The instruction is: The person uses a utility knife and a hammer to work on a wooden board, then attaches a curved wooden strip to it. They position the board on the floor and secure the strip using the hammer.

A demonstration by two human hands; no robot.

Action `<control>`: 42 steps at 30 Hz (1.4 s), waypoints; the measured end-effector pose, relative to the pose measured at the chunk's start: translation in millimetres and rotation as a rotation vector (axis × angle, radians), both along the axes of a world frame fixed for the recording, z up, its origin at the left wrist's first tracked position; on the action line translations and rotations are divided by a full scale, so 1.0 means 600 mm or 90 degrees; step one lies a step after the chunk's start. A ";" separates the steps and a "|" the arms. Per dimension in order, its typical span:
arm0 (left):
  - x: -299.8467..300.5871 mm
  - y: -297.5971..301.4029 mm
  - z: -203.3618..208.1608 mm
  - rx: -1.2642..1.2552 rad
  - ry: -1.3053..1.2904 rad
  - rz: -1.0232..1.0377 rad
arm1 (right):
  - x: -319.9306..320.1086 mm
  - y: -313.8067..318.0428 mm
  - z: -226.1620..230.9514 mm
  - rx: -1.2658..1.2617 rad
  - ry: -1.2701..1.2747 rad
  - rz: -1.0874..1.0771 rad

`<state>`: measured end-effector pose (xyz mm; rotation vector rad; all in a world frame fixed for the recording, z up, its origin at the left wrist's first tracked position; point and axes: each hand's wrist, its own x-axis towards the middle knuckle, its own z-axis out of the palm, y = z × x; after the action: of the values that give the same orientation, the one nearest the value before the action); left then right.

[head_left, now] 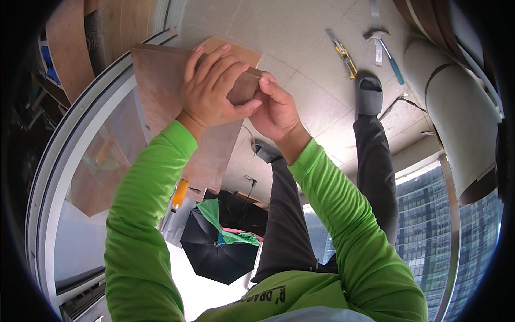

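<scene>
A reddish-brown wooden board [161, 80] stands before me, beside the sliding door's frame. My left hand [217, 91] lies over its upper part with fingers spread, the thumb pointing toward the other hand. At the board's right edge, my right hand [278, 112] is closed around the corner, thumb on the near side; some of its fingers are hidden. Behind the top edge shows a lighter wooden panel [236, 49]; how the two pieces meet cannot be made out.
On the tiled floor to the right lie a yellow utility knife [345, 56], a blue-handled claw hammer [390, 58] and a metal ruler [378, 52]. A large rolled sheet [456, 112] stands at far right. Below the board are an orange-handled tool [180, 194] and an open black umbrella [209, 257].
</scene>
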<state>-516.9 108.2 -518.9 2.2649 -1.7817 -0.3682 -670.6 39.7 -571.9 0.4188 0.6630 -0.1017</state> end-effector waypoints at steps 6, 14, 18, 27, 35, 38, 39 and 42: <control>-0.001 0.004 0.001 0.005 -0.003 -0.011 | 0.012 -0.016 0.001 0.003 -0.009 -0.005; -0.001 0.005 0.002 0.002 -0.014 -0.015 | 0.026 -0.022 0.015 0.037 0.012 -0.016; -0.002 0.005 0.002 0.007 -0.011 -0.015 | 0.033 -0.025 0.023 -0.021 0.044 0.012; -0.006 0.002 0.000 -0.012 -0.011 0.014 | 0.031 -0.024 0.036 -0.101 0.082 0.037; -0.005 0.003 0.002 -0.009 0.000 -0.011 | 0.028 -0.005 0.043 -0.240 0.124 0.079; -0.005 0.002 0.002 -0.004 -0.001 -0.012 | 0.020 0.002 0.034 -0.288 0.130 0.093; -0.006 0.002 0.003 -0.004 -0.003 -0.014 | 0.022 0.000 0.036 -0.299 0.136 0.096; -0.006 0.001 0.002 -0.008 -0.008 -0.019 | 0.023 0.001 0.035 -0.331 0.156 0.111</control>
<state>-520.3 108.5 -517.5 2.2395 -1.8203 -0.3479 -657.0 40.2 -551.0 -0.1556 0.8793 -0.1568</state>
